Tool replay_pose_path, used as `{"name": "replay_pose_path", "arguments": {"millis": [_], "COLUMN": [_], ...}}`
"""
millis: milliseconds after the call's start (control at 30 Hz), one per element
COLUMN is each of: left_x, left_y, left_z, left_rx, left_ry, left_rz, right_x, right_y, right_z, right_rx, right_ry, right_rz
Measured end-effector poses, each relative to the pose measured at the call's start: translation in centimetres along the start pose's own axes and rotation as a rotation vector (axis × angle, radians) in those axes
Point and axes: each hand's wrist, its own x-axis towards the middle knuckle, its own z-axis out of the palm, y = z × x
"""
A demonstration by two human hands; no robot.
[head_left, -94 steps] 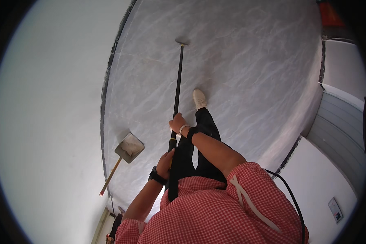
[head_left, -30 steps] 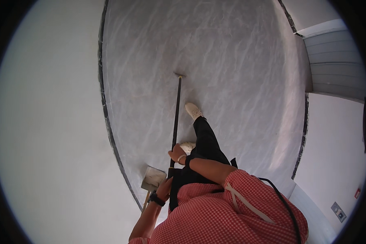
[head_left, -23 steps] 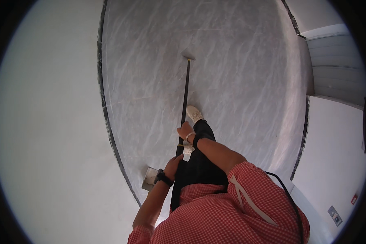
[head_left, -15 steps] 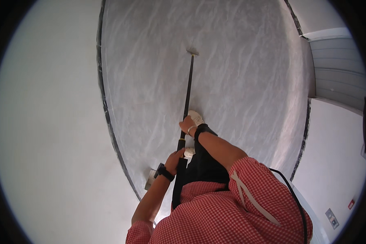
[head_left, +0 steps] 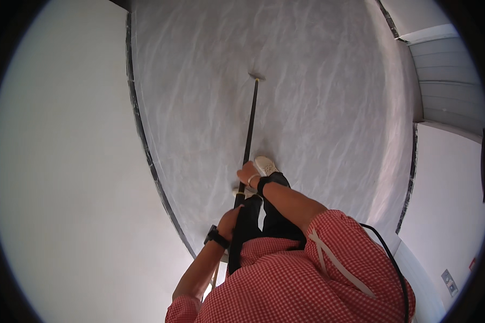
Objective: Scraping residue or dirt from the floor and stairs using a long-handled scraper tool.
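Got right hand [head_left: 248, 173] clamped round long black pole [head_left: 251, 126], just beyond yellow collar [head_left: 241, 193]. Clamped on same pole with left hand [head_left: 229, 223], lower and nearer the body; can't make out all left fingers, partly hidden. Wearing pale bracelet [head_left: 253, 179] and black wristband [head_left: 263, 185] on right wrist, black watch [head_left: 216, 237] on left. Have pole slanting forward between hands and floor, ending in small flat head [head_left: 257, 76] on grey marbled floor [head_left: 323, 102], well ahead of both hands; too small to tell exact type. Standing with front cream shoe [head_left: 266, 165] just right of pole, rear one partly behind it. Wearing black trousers [head_left: 280, 226] and red-and-white checked shirt [head_left: 285, 285]; see black cable [head_left: 389, 253] down right side. See pale wall [head_left: 75, 161] with dark skirting [head_left: 140, 119] on left, grey lined panel [head_left: 451, 94] and small wall plate [head_left: 449, 282] on right.
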Motion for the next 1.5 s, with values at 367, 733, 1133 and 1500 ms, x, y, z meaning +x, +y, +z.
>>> {"name": "replay_pose_path", "arguments": {"millis": [367, 733, 1133, 1500], "left_x": [1.9, -1.3, 3.5, 6.0], "left_y": [-3.9, 4.5, 15.1, 23.1], "left_z": [-9.6, -21.5, -28.5, -32.7], "left_rx": [0.38, -0.526, -0.867, -0.701], "left_ry": [-0.163, -0.204, -0.195, -0.173], "left_rz": [0.229, -0.449, -0.672, -0.654], "right_x": [5.9, 11.5, 19.1, 18.8], "right_y": [-3.0, -9.1, -4.0, -2.0], "right_z": [-1.5, -6.9, -11.5, -20.5], "right_rx": [0.201, 1.097, 1.817, 2.365], "right_ry": [0.071, 0.373, 0.836, 0.8], "right_rz": [0.161, 0.719, 0.975, 0.852]}}
